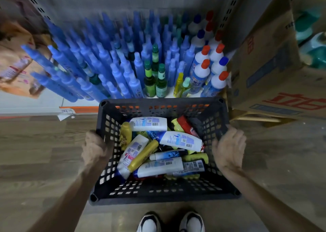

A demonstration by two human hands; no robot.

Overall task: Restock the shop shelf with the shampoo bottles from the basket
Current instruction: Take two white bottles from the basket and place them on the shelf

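A dark grey slotted basket (158,193) hangs in front of me above the wooden floor, held at both sides. My left hand (94,148) grips its left rim and my right hand (229,145) grips its right rim. Inside lie several shampoo bottles: a white one (150,124) at the back, another white one (181,140) at the right, a yellow one (142,155) across the middle, a red one (186,125) at the back right. Just beyond the basket, the low shop shelf (169,95) is packed with upright blue bottles (105,62).
Green bottles (155,80) and white bottles with orange caps (204,69) stand at the shelf's front right. Cardboard boxes (275,72) are stacked to the right. An orange packet (17,67) sits at the left. My shoes (171,223) are below the basket.
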